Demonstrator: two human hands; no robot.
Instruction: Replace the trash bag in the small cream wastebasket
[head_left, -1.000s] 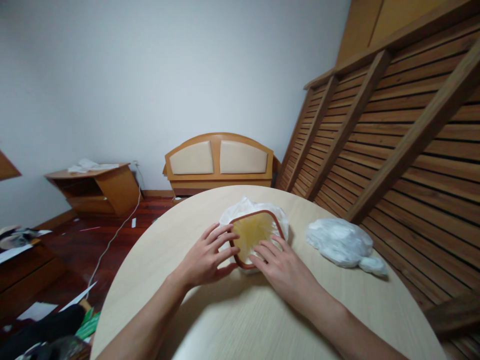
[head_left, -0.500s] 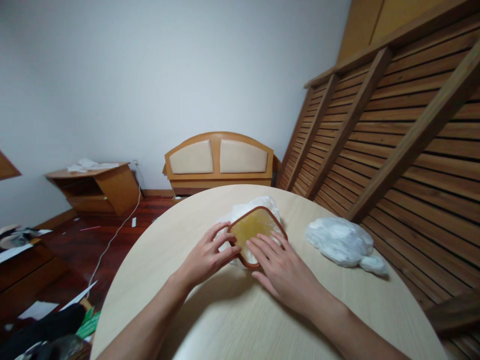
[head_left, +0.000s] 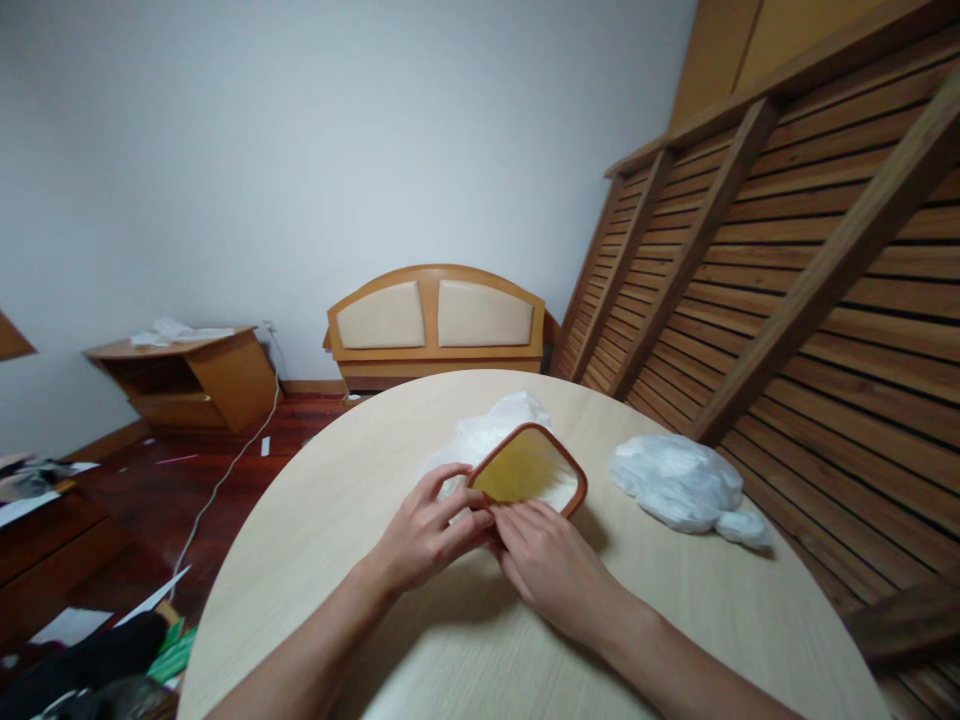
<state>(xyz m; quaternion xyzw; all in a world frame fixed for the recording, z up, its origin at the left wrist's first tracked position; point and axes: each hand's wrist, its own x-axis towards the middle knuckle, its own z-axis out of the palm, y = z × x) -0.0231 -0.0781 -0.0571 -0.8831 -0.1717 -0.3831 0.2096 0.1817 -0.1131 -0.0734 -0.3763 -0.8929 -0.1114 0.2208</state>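
In the head view a rounded-square, brown-rimmed piece (head_left: 534, 468) with a shiny surface, yellow to whitish, is tilted above the table; whether it is a mirror or a covered box I cannot tell. My left hand (head_left: 431, 525) is closed on its left corner, fingers curled at the rim. My right hand (head_left: 551, 560) is closed at the near edge, its fingers bunched beside the left fingertips and its thumb underneath. What the fingertips pinch there is hidden. Behind the piece lies a crumpled white plastic bag (head_left: 491, 425), partly covered by it.
A second, fuller white plastic bag (head_left: 679, 482) sits on the round, light wooden table (head_left: 315, 560) at the right. Slatted wooden panels (head_left: 750, 300) lean along the right side. Beyond the table are a headboard (head_left: 437, 320) and a low cabinet (head_left: 187, 375).
My right hand has slid down from the piece's surface to its near edge, its fingers drawing together beside the left ones. The piece has shifted slightly right and tilted.
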